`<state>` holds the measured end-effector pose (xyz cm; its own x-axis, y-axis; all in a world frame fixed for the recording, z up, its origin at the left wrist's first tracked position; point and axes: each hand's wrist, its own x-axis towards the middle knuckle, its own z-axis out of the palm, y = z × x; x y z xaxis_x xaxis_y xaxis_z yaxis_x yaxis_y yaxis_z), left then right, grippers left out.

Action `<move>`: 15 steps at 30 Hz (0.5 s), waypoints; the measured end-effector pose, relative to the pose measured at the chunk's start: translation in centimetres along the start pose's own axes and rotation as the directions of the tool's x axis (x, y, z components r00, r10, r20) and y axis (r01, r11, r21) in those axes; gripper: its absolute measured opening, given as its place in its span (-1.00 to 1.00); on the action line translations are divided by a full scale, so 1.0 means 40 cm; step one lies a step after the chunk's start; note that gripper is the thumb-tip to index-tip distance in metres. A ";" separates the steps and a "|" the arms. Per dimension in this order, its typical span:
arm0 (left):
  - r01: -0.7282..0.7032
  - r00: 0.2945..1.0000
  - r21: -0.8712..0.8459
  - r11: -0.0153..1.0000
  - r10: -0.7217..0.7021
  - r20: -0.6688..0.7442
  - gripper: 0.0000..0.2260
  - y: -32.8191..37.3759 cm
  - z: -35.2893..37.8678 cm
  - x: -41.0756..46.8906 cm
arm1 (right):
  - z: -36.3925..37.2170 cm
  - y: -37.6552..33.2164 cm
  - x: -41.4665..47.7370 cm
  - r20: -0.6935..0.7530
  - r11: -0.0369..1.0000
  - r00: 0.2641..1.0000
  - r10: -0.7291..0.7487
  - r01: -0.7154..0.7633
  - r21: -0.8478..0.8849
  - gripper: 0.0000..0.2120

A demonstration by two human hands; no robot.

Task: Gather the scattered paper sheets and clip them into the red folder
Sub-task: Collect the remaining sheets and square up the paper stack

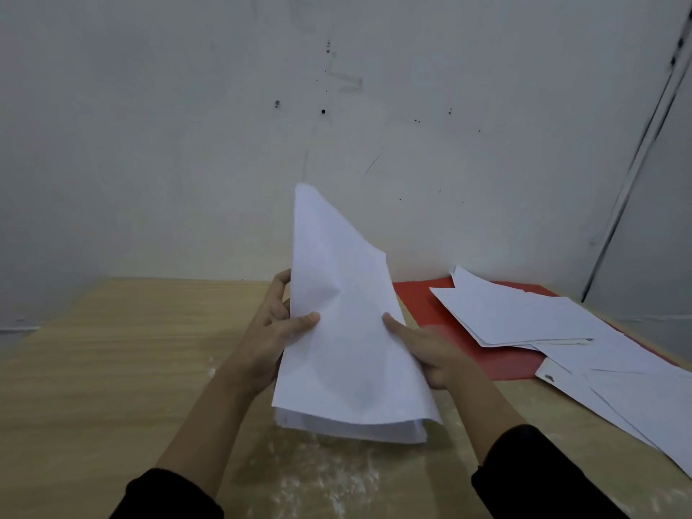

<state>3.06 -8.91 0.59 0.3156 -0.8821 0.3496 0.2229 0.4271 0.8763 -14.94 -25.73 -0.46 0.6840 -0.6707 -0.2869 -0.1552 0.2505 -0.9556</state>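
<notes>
Head cam: one stack of white paper sheets (339,331) is being held upright over the light wooden worktop (112,368), the left hand (269,333) and right hand (436,357) each pinching a side in its grip. One flat red folder (419,303) is lying to the right, with overlapping loose white sheets (524,316) covering it, too jumbled to count.

Stack of white paper sheets (344,331): thin, matt, slightly creased. Flat red folder (501,363): smooth, faint sheen, plastic or card, can't tell. Pale wood-grain tabletop (112,368): matt w/ whitish scuffed patches. Off-white painted wall (187,144): matt, dark specks. Black cloth sleeves (543,477): matt.
</notes>
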 end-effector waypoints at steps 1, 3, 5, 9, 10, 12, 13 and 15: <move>-0.019 0.998 0.017 1.000 0.018 0.058 -0.51 0.018 0.013 -0.002 | -0.001 -0.006 -0.010 0.047 0.999 0.999 -0.023 0.021 0.039 -0.63; -0.048 0.991 0.057 0.997 0.040 0.131 -0.52 0.052 0.029 -0.006 | -0.001 -0.017 -0.027 0.095 0.992 0.991 -0.095 0.086 0.095 -0.53; -0.083 0.985 0.110 0.990 0.065 0.158 -0.52 0.090 0.037 -0.010 | -0.006 -0.038 -0.047 0.096 0.975 0.981 -0.169 0.153 0.161 -0.48; -0.175 0.982 0.313 0.933 0.143 0.123 -0.52 0.143 0.037 -0.016 | -0.033 -0.095 -0.093 -0.050 0.861 0.922 -0.384 0.377 0.341 -0.51; -0.188 0.982 0.356 0.915 0.167 0.090 -0.52 0.144 0.037 -0.016 | -0.035 -0.111 -0.103 -0.088 0.837 0.898 -0.430 0.433 0.334 -0.53; -0.198 0.977 0.422 0.885 0.215 0.008 -0.52 0.135 0.043 -0.017 | -0.033 -0.139 -0.126 -0.143 0.812 0.849 -0.508 0.528 0.248 -0.59; -0.199 0.971 0.457 0.867 0.236 -0.025 -0.51 0.125 0.045 -0.018 | -0.027 -0.148 -0.130 -0.170 0.800 0.821 -0.545 0.570 0.188 -0.61; -0.224 0.958 0.519 0.825 0.283 -0.036 -0.51 0.112 0.064 -0.019 | -0.017 -0.170 -0.147 -0.221 0.755 0.749 -0.625 0.652 0.076 -0.62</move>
<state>1.47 -6.83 5.10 0.3986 -0.7173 0.5714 -0.3657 0.4471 0.8163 -18.40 -23.98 7.69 0.4516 -0.8131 0.3672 0.3825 -0.1954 -0.9030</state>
